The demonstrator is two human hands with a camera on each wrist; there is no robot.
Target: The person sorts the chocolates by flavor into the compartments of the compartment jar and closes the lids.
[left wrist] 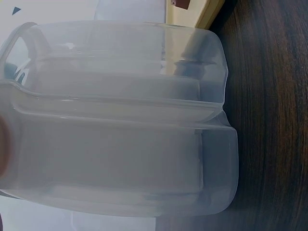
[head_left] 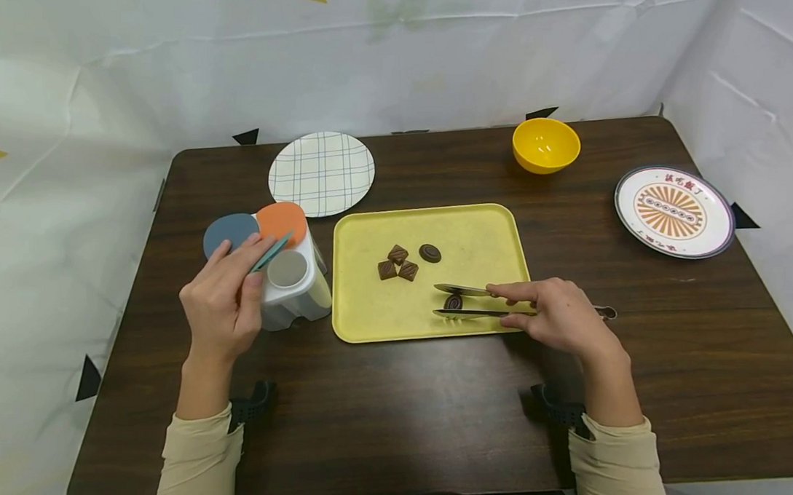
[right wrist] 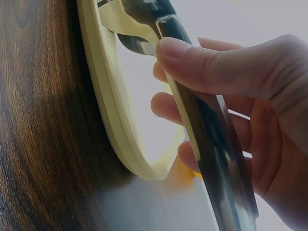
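My right hand grips metal tongs. The tongs' two arms lie on either side of a round dark chocolate on the yellow tray. At the left, my left hand holds up a teal lid between thumb and fingers. That lid belongs to a translucent multi-compartment container, whose round opening shows beside it. A blue lid and an orange lid cover other compartments. The right wrist view shows my thumb and fingers around the tongs.
On the tray lie another oval chocolate and several square chocolates. A checked plate stands behind the container. Farther right are a yellow bowl and a patterned plate. White sheeting borders the dark table.
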